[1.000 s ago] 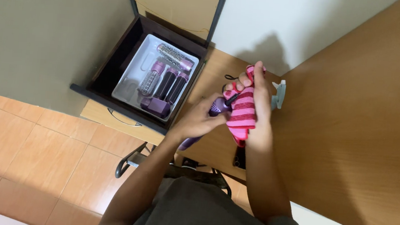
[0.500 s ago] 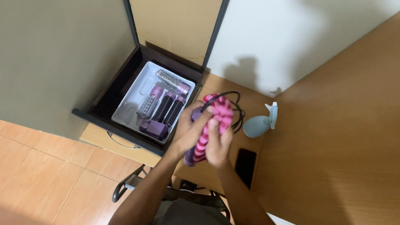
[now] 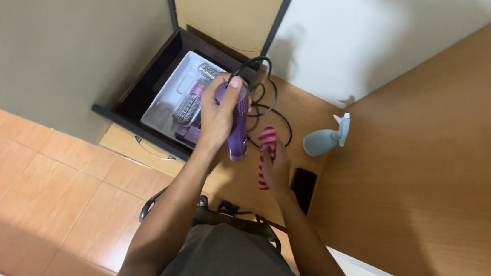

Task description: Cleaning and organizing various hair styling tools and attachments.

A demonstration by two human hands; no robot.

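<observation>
An open dark wooden drawer (image 3: 142, 89) at ten o'clock holds a white plastic tray (image 3: 168, 97) of round bristle brushes (image 3: 187, 108). The left hand (image 3: 218, 117) has its grip closed around a purple plastic hair dryer (image 3: 237, 128), above the drawer's edge. At its four o'clock, the right hand (image 3: 275, 171) clutches a pink striped cloth (image 3: 266, 152) over the wooden desk (image 3: 435, 162), beside a black phone (image 3: 303, 188) and pale blue spray bottle (image 3: 324, 141).

A pale blue spray bottle (image 3: 323, 141) is lying on the wooden tabletop (image 3: 434, 174), with a black phone (image 3: 303, 189) resting nearby. A white tray (image 3: 168, 97) is sitting in the open dark drawer (image 3: 135, 94), holding a round bristle brush (image 3: 186, 108).
</observation>
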